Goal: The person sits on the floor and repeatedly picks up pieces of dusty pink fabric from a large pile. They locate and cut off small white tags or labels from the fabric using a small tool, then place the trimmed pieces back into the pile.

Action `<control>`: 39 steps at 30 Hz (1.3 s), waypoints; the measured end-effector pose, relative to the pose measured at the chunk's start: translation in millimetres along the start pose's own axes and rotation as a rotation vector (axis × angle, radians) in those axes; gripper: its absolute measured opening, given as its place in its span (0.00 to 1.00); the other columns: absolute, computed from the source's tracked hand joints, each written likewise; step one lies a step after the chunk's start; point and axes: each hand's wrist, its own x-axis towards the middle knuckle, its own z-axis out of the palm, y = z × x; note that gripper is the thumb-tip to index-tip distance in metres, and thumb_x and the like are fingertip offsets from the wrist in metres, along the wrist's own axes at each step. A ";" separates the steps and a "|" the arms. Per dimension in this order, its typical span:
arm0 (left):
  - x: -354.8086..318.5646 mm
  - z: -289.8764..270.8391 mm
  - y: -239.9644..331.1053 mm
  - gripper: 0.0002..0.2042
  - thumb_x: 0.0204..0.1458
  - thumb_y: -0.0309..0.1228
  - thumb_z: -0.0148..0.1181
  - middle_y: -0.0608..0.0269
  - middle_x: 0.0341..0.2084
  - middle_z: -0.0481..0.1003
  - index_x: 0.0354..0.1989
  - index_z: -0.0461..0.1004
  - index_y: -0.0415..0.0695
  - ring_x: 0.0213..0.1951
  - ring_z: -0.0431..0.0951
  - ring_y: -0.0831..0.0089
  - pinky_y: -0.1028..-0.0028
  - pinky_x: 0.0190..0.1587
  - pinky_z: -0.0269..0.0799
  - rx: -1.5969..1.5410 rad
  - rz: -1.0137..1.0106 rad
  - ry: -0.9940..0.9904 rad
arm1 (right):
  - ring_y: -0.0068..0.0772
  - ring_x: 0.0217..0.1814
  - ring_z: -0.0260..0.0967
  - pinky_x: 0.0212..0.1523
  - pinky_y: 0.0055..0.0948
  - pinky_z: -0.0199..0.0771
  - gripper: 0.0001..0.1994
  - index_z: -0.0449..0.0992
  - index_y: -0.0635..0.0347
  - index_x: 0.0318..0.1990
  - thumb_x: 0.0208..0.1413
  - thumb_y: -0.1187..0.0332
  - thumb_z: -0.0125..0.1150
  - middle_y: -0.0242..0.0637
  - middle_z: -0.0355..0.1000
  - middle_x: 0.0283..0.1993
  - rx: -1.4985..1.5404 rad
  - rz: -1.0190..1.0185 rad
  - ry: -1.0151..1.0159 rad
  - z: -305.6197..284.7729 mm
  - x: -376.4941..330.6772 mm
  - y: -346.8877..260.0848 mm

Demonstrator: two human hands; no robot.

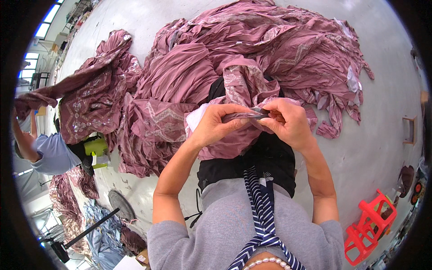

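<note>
Above my lap, my left hand (221, 124) pinches a gathered edge of mauve patterned fabric (245, 83) between thumb and fingers. Close against it, my right hand (288, 122) is closed on a small dark grey tool (261, 113), possibly thread snips; its exact kind is partly hidden by the fingers. The tool touches the fold of cloth between both hands. A white patch of lining (196, 117) shows beside my left hand. The cloth drapes over my knees and runs into a large heap of the same mauve fabric (270, 36) on the floor ahead.
At the left, another person in a light blue top (56, 153) handles mauve cloth near a green stool (96, 147). A red plastic stool (371, 227) lies at the lower right. A round dark base (121, 203), a black pole (92, 228) and blue cloth (101, 229) sit lower left.
</note>
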 end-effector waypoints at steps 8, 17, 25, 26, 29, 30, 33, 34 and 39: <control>3.7 1.7 6.4 0.11 0.53 0.24 0.60 0.67 0.32 0.77 0.44 0.76 0.35 0.34 0.72 0.86 0.83 0.38 0.70 0.069 0.023 -0.040 | 0.35 0.22 0.69 0.23 0.30 0.66 0.13 0.72 0.62 0.34 0.48 0.64 0.67 0.39 0.70 0.23 -0.058 0.006 -0.100 -7.5 3.3 -10.4; 4.4 2.2 3.6 0.11 0.47 0.23 0.61 0.72 0.24 0.74 0.40 0.76 0.34 0.29 0.69 0.88 0.83 0.32 0.68 0.122 -0.046 -0.053 | 0.43 0.26 0.71 0.28 0.36 0.67 0.13 0.70 0.59 0.32 0.46 0.61 0.66 0.40 0.70 0.24 -0.281 -0.168 -0.173 -4.2 18.1 -28.0; 5.9 4.4 12.9 0.12 0.47 0.22 0.62 0.71 0.26 0.75 0.41 0.76 0.35 0.30 0.71 0.87 0.82 0.33 0.69 0.205 -0.054 -0.086 | 0.41 0.28 0.70 0.29 0.36 0.68 0.13 0.69 0.58 0.31 0.48 0.61 0.65 0.39 0.69 0.25 -0.380 -0.302 -0.168 1.0 19.7 -26.9; 5.6 4.3 13.5 0.12 0.47 0.22 0.61 0.70 0.26 0.76 0.42 0.76 0.36 0.30 0.71 0.87 0.82 0.33 0.69 0.210 -0.074 -0.092 | 0.38 0.27 0.71 0.29 0.34 0.68 0.12 0.69 0.59 0.32 0.49 0.63 0.64 0.38 0.69 0.25 -0.380 -0.315 -0.174 -0.1 19.4 -24.1; 3.3 4.4 13.6 0.10 0.47 0.24 0.64 0.73 0.26 0.74 0.38 0.77 0.35 0.28 0.69 0.88 0.84 0.31 0.67 0.135 -0.049 -0.060 | 0.25 0.27 0.68 0.29 0.25 0.67 0.09 0.70 0.61 0.36 0.52 0.68 0.62 0.32 0.70 0.26 -0.025 -0.037 0.038 -3.4 16.2 -25.2; 2.9 4.0 12.2 0.10 0.47 0.24 0.64 0.73 0.26 0.75 0.39 0.77 0.36 0.28 0.69 0.88 0.84 0.31 0.67 0.147 -0.027 -0.050 | 0.19 0.27 0.67 0.29 0.21 0.67 0.08 0.71 0.62 0.38 0.54 0.70 0.61 0.30 0.70 0.27 0.152 0.109 0.147 -4.7 14.8 -25.7; 5.9 5.7 12.8 0.11 0.46 0.25 0.65 0.70 0.27 0.76 0.39 0.77 0.37 0.28 0.70 0.87 0.84 0.32 0.68 0.225 0.040 -0.025 | 0.08 0.25 0.59 0.27 0.13 0.61 0.14 0.71 0.62 0.44 0.51 0.71 0.65 0.23 0.70 0.33 0.594 0.142 0.278 -5.9 16.5 -6.1; 4.7 5.5 17.1 0.11 0.46 0.25 0.65 0.68 0.27 0.76 0.38 0.77 0.37 0.29 0.71 0.86 0.83 0.32 0.68 0.277 0.055 -0.007 | 0.09 0.25 0.58 0.26 0.13 0.61 0.16 0.71 0.62 0.45 0.49 0.70 0.67 0.23 0.70 0.34 0.497 0.206 0.087 -6.8 14.0 -6.4; 5.3 -2.5 33.3 0.16 0.42 0.34 0.70 0.62 0.26 0.76 0.36 0.74 0.39 0.29 0.75 0.77 0.78 0.32 0.68 0.716 0.131 -0.059 | 0.36 0.26 0.69 0.27 0.30 0.69 0.13 0.73 0.59 0.35 0.37 0.78 0.65 0.35 0.70 0.30 -0.153 -0.060 -0.066 6.1 -1.9 5.4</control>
